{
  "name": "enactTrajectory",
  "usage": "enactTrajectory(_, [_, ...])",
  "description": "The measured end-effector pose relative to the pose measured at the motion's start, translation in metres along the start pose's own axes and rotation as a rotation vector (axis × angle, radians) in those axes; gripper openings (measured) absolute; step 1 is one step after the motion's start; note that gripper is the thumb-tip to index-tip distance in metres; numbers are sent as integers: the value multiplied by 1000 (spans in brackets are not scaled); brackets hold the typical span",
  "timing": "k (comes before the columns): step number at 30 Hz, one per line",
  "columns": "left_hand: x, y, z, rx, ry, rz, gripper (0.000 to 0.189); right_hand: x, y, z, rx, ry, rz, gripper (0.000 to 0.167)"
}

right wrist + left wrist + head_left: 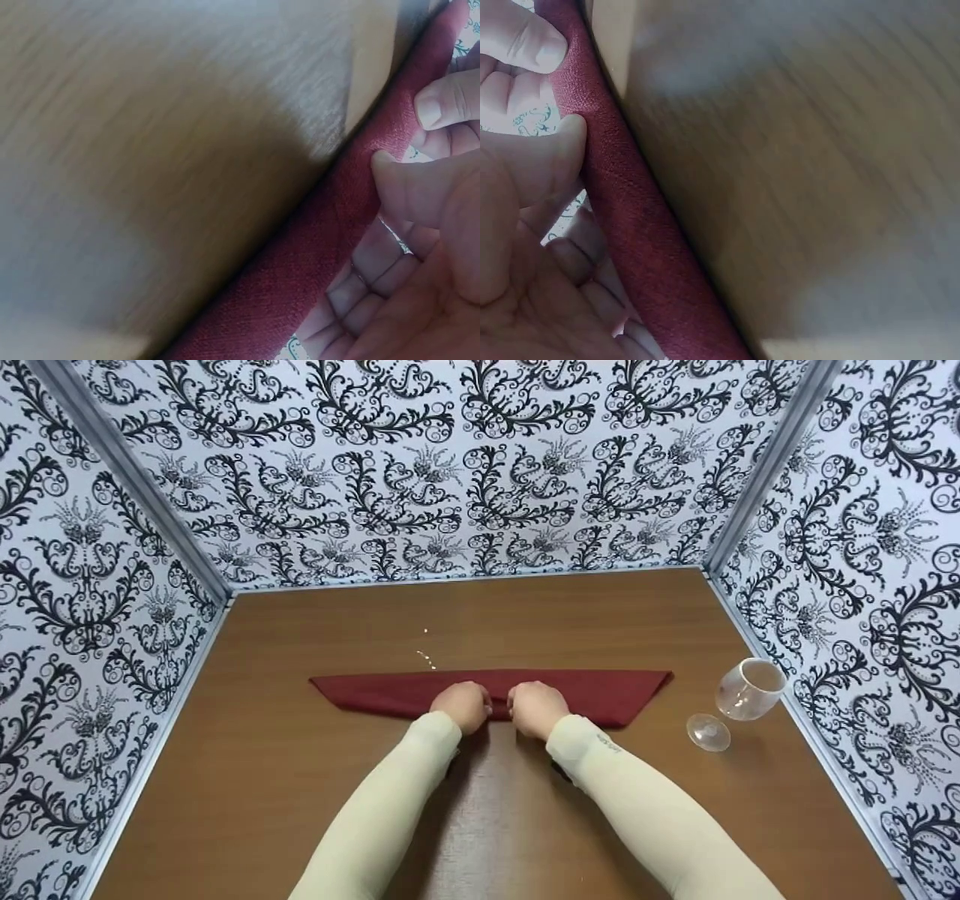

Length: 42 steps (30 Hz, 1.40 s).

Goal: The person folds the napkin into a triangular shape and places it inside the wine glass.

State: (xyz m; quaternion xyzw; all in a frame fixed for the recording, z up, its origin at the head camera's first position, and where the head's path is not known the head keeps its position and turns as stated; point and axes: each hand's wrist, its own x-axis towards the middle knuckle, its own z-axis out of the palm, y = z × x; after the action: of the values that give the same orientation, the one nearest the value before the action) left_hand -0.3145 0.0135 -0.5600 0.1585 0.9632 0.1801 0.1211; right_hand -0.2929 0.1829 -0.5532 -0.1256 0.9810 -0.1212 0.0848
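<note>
Pale cloth covers both your forearms nearest the camera, the left sleeve and the right sleeve slanting inward from the bottom of the head view toward the middle of the table. At their ends, your left hand and right hand sit side by side with a narrow gap between them, both over the near part of the red cloth.

That cloth lies flat and folded into a long, slim shape straight ahead of you. Its long axis runs left to right, across the line of your arms rather than along it, and its far edge reaches wider at both ends than its near edge. You have it near the middle of its length, so one end stretches out well past your left hand and the other well past your right; neither hand is clearly nearer the cloth.

Each hand is closed down to a pinch on the near edge: in both wrist views your thumb presses the near face of the rounded red band while your fingers lie behind it. Your two thumbs are close together there, though apart. How many layers you pinch, you cannot tell from these views.

Beyond the cloth's right end stands a clear stemmed glass, nearer your right hand and touched by neither.
</note>
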Motion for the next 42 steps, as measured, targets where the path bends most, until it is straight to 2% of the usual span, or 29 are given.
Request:
enactTrajectory(5, [-2, 0, -2, -54, 32, -17, 9, 2, -1, -2, 20, -8, 12, 5])
enactTrajectory(9, [-5, 1, -3, -90, 54, -24, 9, 4, -2, -4, 4, -10, 8, 9])
enactTrajectory(15, [-5, 4, -4, -35, 67, -33, 10, 6, -3, -7, -19, -18, 19, 11])
enactTrajectory(22, [-5, 6, -3, -17, 103, -30, 13, 16, 4, -7, 43, -52, 37, 13])
enactTrajectory(27, [-7, 7, -1, -31, 106, -66, 12, 15, 5, -8, 98, -5, 52, 13])
enactTrajectory(30, [-8, 9, 3, 31, 162, -19, 11, 7, 2, -4, 48, 74, -8, 12])
enactTrajectory(33, [-11, 12, 7, 162, 235, 90, 14, -3, 0, 2, -116, 145, -114, 15])
enactTrajectory(35, [-14, 13, 10, 255, 267, 147, 18, -10, -2, 4, -215, 161, -173, 17])
enactTrajectory(38, [-19, 15, 10, 317, 286, 176, 18, -16, -3, 7, -283, 165, -217, 19])
enactTrajectory(42, [-20, 13, 11, 320, 293, 188, 13, -17, -2, 7, -281, 170, -223, 17])
